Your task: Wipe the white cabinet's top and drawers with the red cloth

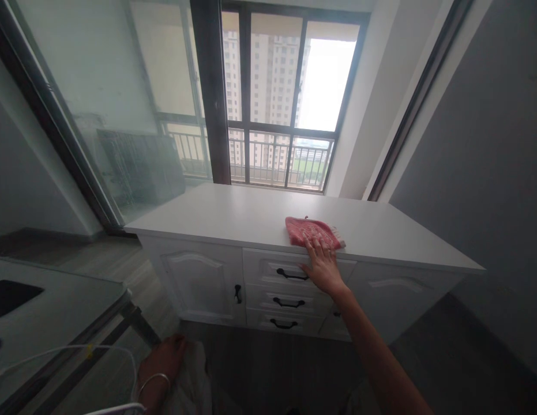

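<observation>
A pink-red patterned cloth (314,231) with a pale fringed edge lies folded on the white top of a cabinet (233,213), close to its front edge. My right hand (323,265) rests on the cloth's near side, its fingers stretched out and spread flat over it. The thumb points left, in front of the top drawer. Down at the lower left, my left hand (162,360) with a bangle at the wrist lies on pale fabric, apparently over my leg. Its fingers are dim and partly hidden but look loosely laid out, with nothing seen in them.
Black handles mark the drawers (285,302) and doors of the cabinet. On the left stands a table (78,288) with a dark flat object on it and a white cable (108,347) beside my left hand. Behind the cabinet are a dark-framed glass door (211,92) and windows.
</observation>
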A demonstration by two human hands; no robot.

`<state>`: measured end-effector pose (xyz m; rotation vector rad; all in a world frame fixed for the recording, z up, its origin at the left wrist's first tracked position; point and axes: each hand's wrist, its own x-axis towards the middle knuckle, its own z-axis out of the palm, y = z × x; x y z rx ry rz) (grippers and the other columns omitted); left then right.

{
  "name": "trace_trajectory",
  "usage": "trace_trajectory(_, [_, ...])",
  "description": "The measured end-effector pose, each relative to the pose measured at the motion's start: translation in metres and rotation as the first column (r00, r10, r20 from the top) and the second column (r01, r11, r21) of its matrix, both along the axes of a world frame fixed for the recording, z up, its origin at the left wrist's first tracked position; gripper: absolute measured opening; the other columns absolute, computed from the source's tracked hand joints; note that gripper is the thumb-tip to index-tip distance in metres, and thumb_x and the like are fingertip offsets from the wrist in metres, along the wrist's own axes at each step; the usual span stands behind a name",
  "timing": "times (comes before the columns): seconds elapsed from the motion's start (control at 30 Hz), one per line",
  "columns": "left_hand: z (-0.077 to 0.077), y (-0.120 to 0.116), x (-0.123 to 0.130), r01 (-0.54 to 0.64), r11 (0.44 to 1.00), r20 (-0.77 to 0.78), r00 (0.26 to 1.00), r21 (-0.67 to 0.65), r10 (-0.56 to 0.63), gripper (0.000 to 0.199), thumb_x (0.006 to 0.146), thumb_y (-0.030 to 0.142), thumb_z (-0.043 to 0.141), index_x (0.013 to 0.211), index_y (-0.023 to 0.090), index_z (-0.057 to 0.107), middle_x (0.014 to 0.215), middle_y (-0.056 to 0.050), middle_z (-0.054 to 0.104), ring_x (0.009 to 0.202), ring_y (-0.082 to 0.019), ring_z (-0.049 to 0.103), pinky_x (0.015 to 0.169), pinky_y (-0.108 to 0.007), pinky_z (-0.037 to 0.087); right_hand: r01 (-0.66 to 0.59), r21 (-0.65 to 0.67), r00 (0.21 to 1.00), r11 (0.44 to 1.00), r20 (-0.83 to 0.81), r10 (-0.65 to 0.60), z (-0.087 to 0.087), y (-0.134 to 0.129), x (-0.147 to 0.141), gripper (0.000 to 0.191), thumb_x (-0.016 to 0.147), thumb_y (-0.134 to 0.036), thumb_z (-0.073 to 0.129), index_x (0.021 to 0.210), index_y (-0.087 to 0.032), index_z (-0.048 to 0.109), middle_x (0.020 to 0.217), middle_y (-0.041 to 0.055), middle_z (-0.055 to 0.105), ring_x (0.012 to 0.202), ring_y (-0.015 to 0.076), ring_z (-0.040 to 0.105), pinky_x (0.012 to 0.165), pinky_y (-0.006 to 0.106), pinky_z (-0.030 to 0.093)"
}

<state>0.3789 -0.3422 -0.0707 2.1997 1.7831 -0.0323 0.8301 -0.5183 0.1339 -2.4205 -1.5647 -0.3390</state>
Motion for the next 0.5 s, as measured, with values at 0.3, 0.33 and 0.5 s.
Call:
trace_trajectory(0.3, [0.002,0.000,0.000,0.034,0.993,0.019,0.999,-0.109,-0.032,0.064,0.106,0.039,0.024,0.140,0.017,0.074,0.148,-0.015,0.075,0.138,-0.035,0.069,0.117,-0.051,0.050,0.115,0.205,0.993,0.972,-0.064,-0.103,-0.125,-0.114,0.009,0.070,0.106,-0.047,0.037,0.174,-0.031,0.038,0.182,0.0139,0.035,0.170,0.0377,0.028,0.133,0.078,0.019])
trace_trajectory(0.33, [0.002,0.000,0.001,0.034,0.993,0.013,0.999,-0.117,-0.033,0.065,0.106,0.039,0.024,0.140,0.018,0.074,0.148,-0.015,0.075,0.139,-0.036,0.069,0.116,-0.051,0.050,0.163,0.213,0.984,0.963,-0.107,-0.143,-0.144,-0.134,0.016,0.070,0.103,-0.050,0.038,0.169,-0.030,0.049,0.179,0.0156,0.040,0.168,0.0400,0.033,0.133,0.079,0.019])
trace_trajectory(0.5, [0.005,0.001,0.005,0.015,0.992,-0.010,1.000,-0.129,-0.017,0.061,0.107,0.041,0.028,0.139,0.021,0.075,0.148,-0.012,0.076,0.139,-0.034,0.069,0.114,-0.048,0.052,0.451,0.257,0.859,0.855,-0.387,-0.337,-0.218,-0.229,0.047,0.048,0.073,-0.073,0.061,0.104,-0.047,0.086,0.143,0.0140,0.076,0.142,0.0540,0.062,0.116,0.088,0.032])
